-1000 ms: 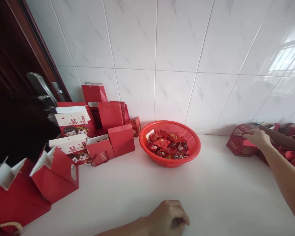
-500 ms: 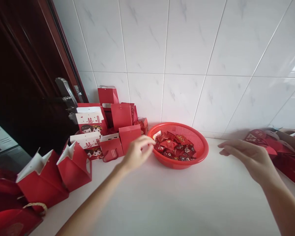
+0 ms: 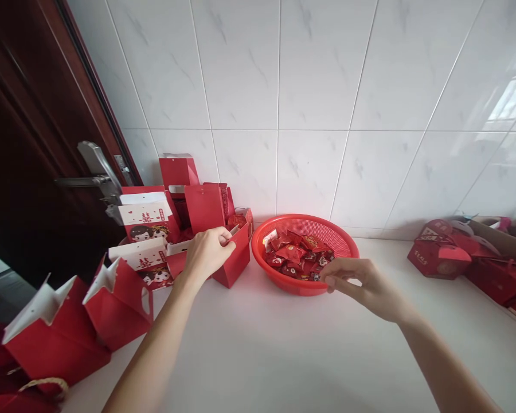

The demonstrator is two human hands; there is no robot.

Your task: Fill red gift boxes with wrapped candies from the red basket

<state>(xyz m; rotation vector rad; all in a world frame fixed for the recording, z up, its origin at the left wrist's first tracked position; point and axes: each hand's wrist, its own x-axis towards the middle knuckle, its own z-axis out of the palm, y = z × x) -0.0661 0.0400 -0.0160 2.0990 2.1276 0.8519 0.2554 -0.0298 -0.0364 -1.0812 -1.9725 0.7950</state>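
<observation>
My left hand [image 3: 208,252] pinches the upper edge of a plain red paper gift bag [image 3: 236,261], which stands upright left of the red plastic basket. Thumb and fingers are closed on the bag's top. My right hand [image 3: 363,287] is at the front right of the basket [image 3: 348,249], its fingertips drawn together over the rim, with nothing visible between them. Whether the fingertips touch the rim I cannot tell. Red wrapped candies [image 3: 298,255] fill the bottom of the basket.
Several red bags and printed boxes [image 3: 144,221] crowd the left, with open-topped red bags [image 3: 118,304] in front. Further red boxes [image 3: 438,255] sit at the right. A tiled wall [image 3: 309,166] closes off the back of the white table [image 3: 284,350]; a dark door [image 3: 38,126] stands left.
My left hand has moved left from the basket's edge and taken hold of the red gift bag. My right hand has come leftward to the basket's front rim. The view has shifted right.
</observation>
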